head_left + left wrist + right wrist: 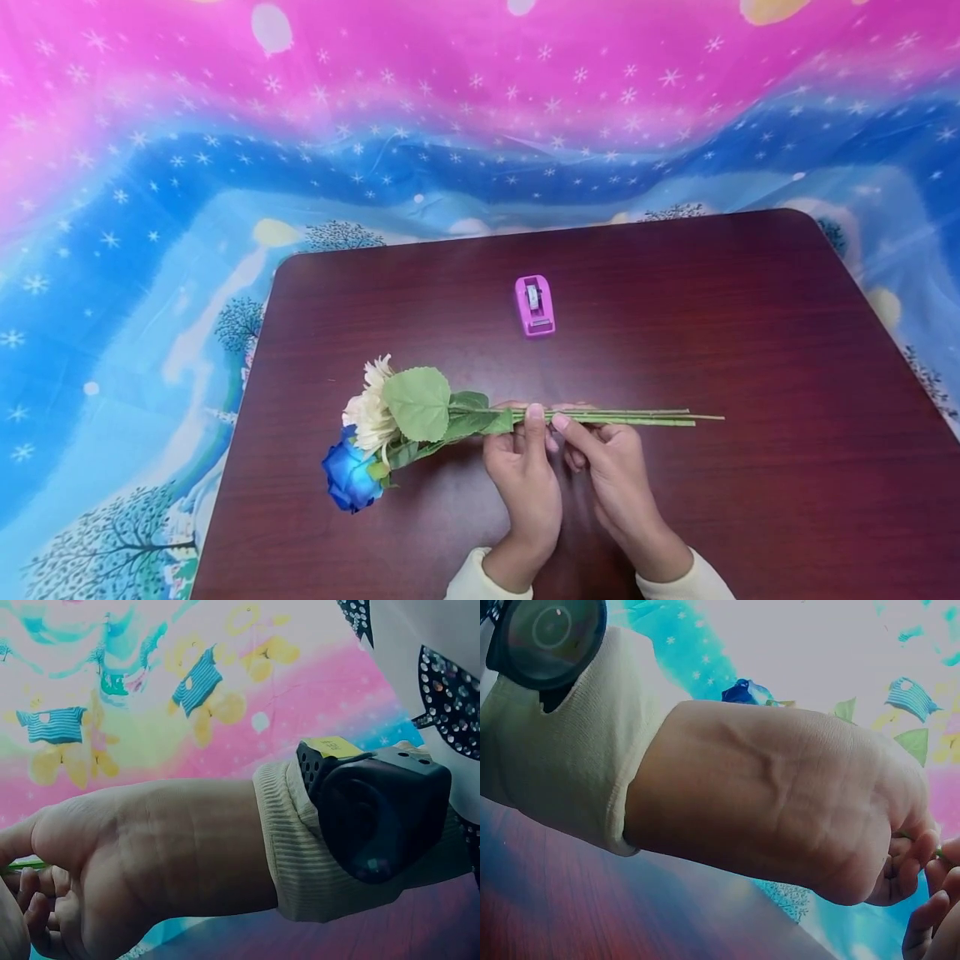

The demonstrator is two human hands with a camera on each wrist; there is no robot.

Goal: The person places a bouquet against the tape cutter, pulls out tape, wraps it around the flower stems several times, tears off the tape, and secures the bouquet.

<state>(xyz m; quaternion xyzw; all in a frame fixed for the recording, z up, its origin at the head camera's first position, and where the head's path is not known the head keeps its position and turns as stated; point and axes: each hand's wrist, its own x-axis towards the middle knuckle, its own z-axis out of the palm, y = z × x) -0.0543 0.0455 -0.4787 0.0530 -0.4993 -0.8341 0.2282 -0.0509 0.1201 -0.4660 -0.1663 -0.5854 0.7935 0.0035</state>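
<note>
A small bunch of artificial flowers lies crosswise in both hands, its heads to the left and its bare green stems (652, 418) to the right. It has a blue rose (351, 473), cream blooms (372, 417) and a broad green leaf (418, 404). The left hand (528, 483) pinches the stems just below the leaves, thumb on top. Right beside it, the right hand (618, 475) pinches the same stems between thumb and fingers. In the left wrist view, a bit of green stem (28, 865) shows at the left thumb; the flower heads are outside that view.
A pink tape dispenser (535, 306) with a roll in it stands on the dark red-brown table (712, 317), beyond the hands. Behind the table hangs a pink and blue patterned cloth (450, 100). Cream sleeves (487, 575) cover the forearms, and a camera (382, 814) sits on the left wrist.
</note>
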